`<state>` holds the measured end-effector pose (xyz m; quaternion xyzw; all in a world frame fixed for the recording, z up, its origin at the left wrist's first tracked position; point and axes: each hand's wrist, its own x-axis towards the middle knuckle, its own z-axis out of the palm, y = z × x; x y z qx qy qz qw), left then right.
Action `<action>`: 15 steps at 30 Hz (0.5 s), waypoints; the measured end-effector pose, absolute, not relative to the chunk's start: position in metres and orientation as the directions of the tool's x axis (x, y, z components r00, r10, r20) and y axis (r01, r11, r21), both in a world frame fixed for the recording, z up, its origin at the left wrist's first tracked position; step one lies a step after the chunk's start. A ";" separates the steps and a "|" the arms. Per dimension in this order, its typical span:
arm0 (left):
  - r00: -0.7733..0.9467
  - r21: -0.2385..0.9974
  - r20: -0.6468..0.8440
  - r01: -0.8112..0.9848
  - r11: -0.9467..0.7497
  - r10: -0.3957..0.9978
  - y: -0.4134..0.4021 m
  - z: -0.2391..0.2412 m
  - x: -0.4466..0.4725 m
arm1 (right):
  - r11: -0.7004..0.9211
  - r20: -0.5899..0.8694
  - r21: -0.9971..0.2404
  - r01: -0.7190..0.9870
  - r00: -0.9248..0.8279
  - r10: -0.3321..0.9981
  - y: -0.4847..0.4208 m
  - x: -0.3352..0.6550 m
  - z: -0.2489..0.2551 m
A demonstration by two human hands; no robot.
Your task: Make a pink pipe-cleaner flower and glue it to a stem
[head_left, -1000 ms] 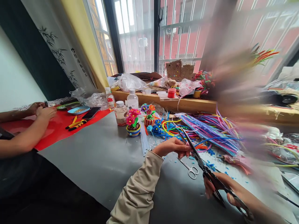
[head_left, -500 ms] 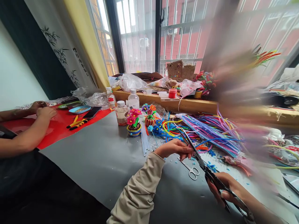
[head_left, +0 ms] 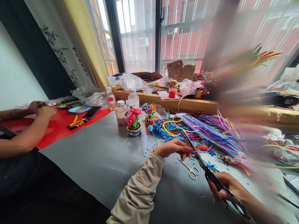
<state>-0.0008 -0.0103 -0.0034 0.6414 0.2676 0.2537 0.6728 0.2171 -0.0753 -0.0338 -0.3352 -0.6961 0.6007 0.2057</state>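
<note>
My right hand (head_left: 225,188) is wrapped round the handles of large black scissors (head_left: 201,162), whose blades point up and away to the left. My left hand (head_left: 178,148) is pinched right beside the blades. Whatever its fingertips hold is too small and too hidden to name. Small silver scissors (head_left: 192,171) lie on the grey mat (head_left: 98,158) just below my left hand. Blue fuzzy clippings (head_left: 211,167) are scattered near the blades. Blue pipe-cleaner flowers (head_left: 158,127) lie beyond my left hand.
Colourful pipe cleaners (head_left: 210,130) are heaped behind the scissors. Potted pipe-cleaner flowers (head_left: 134,123), clear glue sticks (head_left: 144,138) and bottles (head_left: 121,113) stand or lie left of them. A co-worker's hands (head_left: 45,112) are over the red mat (head_left: 58,129), near yellow-black pliers (head_left: 78,124).
The handles of the black scissors have drawn a little closer together in my right hand. My left hand has hardly moved.
</note>
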 end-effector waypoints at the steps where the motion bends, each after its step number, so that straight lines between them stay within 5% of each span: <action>1: 0.721 0.998 -0.047 0.013 0.055 0.692 -0.010 -0.003 -0.001 | 0.060 -0.111 -0.974 0.218 -0.693 0.712 -0.075 0.217 -0.034; 15: 0.725 1.000 -0.026 0.020 0.016 0.689 -0.014 0.003 0.000 | 0.115 -0.094 -0.964 0.239 -0.712 0.696 -0.075 0.217 -0.034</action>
